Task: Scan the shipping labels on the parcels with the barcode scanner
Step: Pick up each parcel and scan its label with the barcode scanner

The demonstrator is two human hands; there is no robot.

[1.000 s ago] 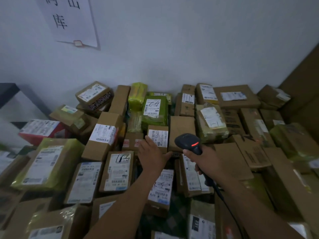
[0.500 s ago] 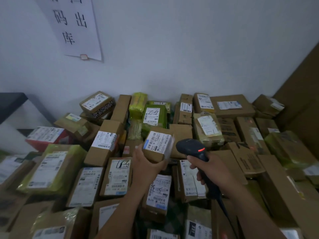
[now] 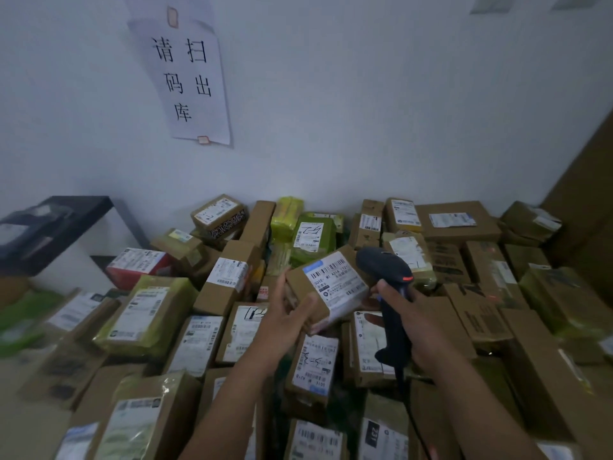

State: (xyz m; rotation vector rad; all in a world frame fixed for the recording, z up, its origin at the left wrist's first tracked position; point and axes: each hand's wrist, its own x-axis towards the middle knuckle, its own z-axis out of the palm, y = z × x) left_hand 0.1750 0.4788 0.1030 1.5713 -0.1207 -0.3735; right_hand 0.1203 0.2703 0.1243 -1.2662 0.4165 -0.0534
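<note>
My left hand (image 3: 284,318) grips a small brown cardboard parcel (image 3: 300,287), lifted above the pile and tilted, its white shipping label (image 3: 338,282) facing up toward me. My right hand (image 3: 419,323) grips the handle of a black barcode scanner (image 3: 386,270), a small red light on its side. The scanner's head sits right beside the parcel's right edge, just above the label. A black cable runs down from the scanner's handle.
Several brown boxes and green bagged parcels (image 3: 311,239) with white labels cover the whole surface up to the white wall. A paper sign (image 3: 189,84) hangs on the wall. A black table (image 3: 79,210) stands at left. Tall cardboard (image 3: 593,187) leans at right.
My left hand reached into the pile, picked up the small parcel and raised it while tilting the label up. The scanner moved up and closer to it. The camera tilted upward.
</note>
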